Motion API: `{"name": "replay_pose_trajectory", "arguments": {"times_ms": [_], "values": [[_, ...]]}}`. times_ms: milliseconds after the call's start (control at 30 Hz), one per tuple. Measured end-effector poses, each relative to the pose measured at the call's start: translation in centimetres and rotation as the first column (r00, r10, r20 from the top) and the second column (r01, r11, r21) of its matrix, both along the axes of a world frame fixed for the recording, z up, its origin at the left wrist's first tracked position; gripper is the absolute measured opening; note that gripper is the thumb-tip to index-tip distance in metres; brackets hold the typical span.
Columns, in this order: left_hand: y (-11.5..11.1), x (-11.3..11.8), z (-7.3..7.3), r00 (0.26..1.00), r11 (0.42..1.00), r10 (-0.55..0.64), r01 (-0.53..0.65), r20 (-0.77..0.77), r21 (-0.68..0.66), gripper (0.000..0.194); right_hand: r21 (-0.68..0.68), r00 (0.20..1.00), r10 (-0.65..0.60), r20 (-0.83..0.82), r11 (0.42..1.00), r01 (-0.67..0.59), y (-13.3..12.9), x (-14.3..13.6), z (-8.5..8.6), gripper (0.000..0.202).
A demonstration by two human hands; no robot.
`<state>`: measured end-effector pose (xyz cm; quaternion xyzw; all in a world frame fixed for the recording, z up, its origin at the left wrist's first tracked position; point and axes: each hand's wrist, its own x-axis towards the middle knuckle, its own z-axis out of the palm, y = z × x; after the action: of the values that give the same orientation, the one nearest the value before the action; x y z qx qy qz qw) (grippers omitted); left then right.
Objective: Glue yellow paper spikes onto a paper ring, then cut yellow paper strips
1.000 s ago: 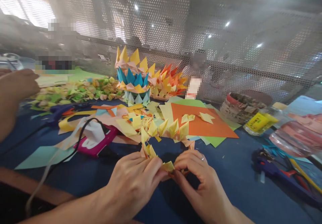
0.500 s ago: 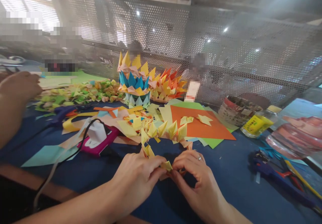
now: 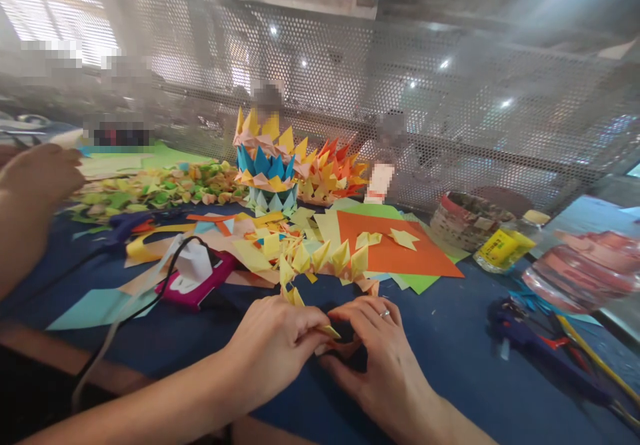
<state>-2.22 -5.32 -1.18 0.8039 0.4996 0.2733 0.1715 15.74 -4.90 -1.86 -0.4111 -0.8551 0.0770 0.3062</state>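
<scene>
A ring of folded yellow and peach paper points (image 3: 339, 258) rests on the blue table (image 3: 450, 378), its near side between my hands. My left hand (image 3: 277, 338) is closed on this ring, with a yellow folded tip sticking out past the thumb. My right hand (image 3: 373, 348), with a ring on one finger, pinches the peach band of the same piece just right of my left fingertips. Fingers hide part of the band. Beyond it lies an orange sheet (image 3: 425, 258) with two small yellow folded pieces.
Finished paper crowns (image 3: 267, 165) stand at the back. A pink box (image 3: 193, 288) with cables sits left. At right are a glue gun (image 3: 545, 352), a bottle (image 3: 505, 248) and a clear container (image 3: 575, 275). Another person's hand (image 3: 43, 172) is at far left, beside a pile of small paper pieces (image 3: 150, 188).
My right hand has shifted slightly left, its thumb now lower against the peach band. My left fingers cover more of the yellow tip. The view has moved slightly.
</scene>
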Motion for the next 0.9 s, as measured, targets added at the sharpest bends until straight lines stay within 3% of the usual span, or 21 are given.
{"name": "replay_pose_trajectory", "arguments": {"times_ms": [133,433,533,667,900], "values": [[0.1,0.1,0.6,0.999,0.999,0.000,-0.002,-0.032,-0.041,0.020,-0.017,0.998,0.022,0.062,1.000,-0.021,0.0,-0.2,-0.1,0.008],[-0.1,0.0,0.8,0.998,0.992,0.020,-0.026,-0.055,-0.125,0.009,0.039,0.996,0.009,0.086,0.999,-0.012,0.3,-0.3,-0.4,0.014],[-0.4,-0.1,0.8,0.994,0.994,0.043,-0.052,-0.105,-0.093,0.021,0.037,0.996,0.013,0.085,0.999,-0.016,0.3,-0.3,-0.3,0.015],[-0.8,-0.1,0.7,0.963,0.997,0.077,-0.081,-0.258,-0.002,0.006,0.056,0.995,0.007,0.103,0.998,-0.013,0.3,-0.4,-0.4,0.018],[-1.1,0.0,0.4,0.922,0.985,0.134,-0.084,-0.362,0.149,0.016,0.116,0.994,0.006,0.112,0.993,-0.019,0.2,-0.4,-0.9,0.019]]}}
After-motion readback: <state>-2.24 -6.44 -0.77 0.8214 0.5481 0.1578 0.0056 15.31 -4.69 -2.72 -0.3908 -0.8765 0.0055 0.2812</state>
